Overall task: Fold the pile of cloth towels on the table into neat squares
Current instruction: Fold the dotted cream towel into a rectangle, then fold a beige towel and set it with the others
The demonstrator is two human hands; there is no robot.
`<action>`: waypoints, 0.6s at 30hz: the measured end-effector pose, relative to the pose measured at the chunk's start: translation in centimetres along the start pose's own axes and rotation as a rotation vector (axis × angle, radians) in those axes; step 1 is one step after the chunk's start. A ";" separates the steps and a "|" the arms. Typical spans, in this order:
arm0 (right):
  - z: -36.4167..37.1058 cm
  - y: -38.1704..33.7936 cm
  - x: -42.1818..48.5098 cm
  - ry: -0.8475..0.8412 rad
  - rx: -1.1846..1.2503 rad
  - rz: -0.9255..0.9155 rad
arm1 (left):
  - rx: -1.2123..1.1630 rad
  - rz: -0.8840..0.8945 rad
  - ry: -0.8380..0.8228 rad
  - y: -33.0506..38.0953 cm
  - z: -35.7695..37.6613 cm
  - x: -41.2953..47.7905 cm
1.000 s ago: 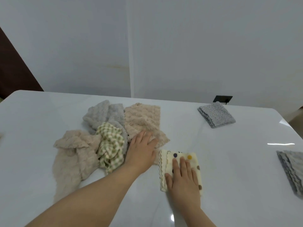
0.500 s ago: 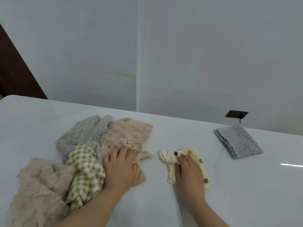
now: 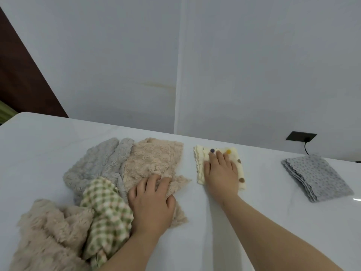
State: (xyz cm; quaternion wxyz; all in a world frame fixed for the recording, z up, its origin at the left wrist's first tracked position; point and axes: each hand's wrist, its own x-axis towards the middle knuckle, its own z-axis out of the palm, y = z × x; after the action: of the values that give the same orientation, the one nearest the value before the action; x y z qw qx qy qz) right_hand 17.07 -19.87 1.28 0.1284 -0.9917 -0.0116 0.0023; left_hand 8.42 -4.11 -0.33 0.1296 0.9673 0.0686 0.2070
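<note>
The right hand (image 3: 221,173) lay flat and open on the folded cream spotted towel with wavy edges (image 3: 201,165). The left hand (image 3: 152,200) bunched the fluffy beige towel (image 3: 154,159) beside it on the smooth white tabletop (image 3: 254,222).

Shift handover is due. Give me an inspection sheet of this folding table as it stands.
Surface: white table, glossy.
Job's things: folded dotted cream towel; unfolded pile of beige, grey and green-checked towels; folded grey towel stack at right.
Clutter: nothing seen.
Hands: left hand gripping the beige towel; right hand flat on the cream towel.
Cables: black cord from wall socket.
Surroundings: plain pale wall.
</note>
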 end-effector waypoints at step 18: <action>0.5 -2.0 -15.2 0.153 0.091 -0.042 | -0.194 0.189 -0.205 -1.9 -2.5 -2.2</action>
State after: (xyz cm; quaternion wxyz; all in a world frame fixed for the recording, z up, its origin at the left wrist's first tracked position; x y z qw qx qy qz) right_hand 1.81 -18.17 1.36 0.1737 -0.9816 -0.0225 -0.0754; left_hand 5.20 -2.11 0.50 0.2087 0.9684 -0.0568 0.1240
